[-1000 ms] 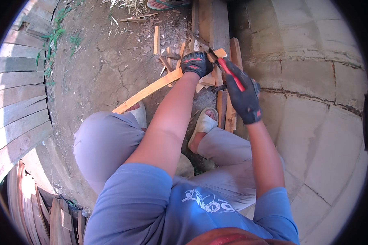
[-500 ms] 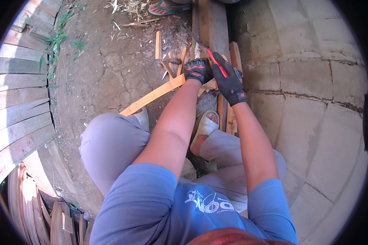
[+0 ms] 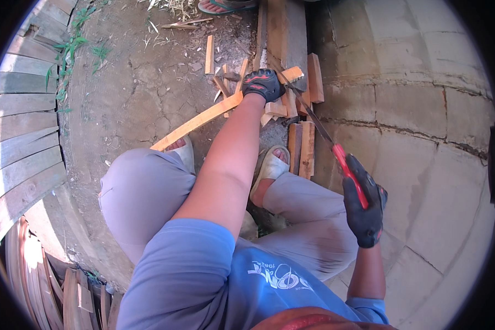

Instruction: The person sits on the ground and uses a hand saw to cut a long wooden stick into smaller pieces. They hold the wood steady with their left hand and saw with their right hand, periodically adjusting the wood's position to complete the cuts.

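**Saw [image 3: 325, 133] against a wooden strip [image 3: 198, 122], both hands gripping**

Your left hand [image 3: 262, 84], in a black and red glove, is closed over the wooden strip near its far end; the fingers curl out of view beneath. The strip slants from beside your left knee, passes under that hand, and pokes out a little to its right.

Your right hand [image 3: 364, 201], gloved the same way, is wrapped around the red handle — well apart from the left and nearer your body. The saw's blade runs up and left from there to the strip's short end, just beside your left hand. You cannot tell from here how deep any cut is.

Short wood blocks [image 3: 276, 109] lie in a loose pile close by, and a thick beam [image 3: 287, 33] stretches away beyond them. Your right foot [image 3: 273, 168], in a pale sandal, rests on the ground near two upright-looking offcuts [image 3: 307, 149]. At the top edge, another person's foot [image 3: 221, 5] shows.
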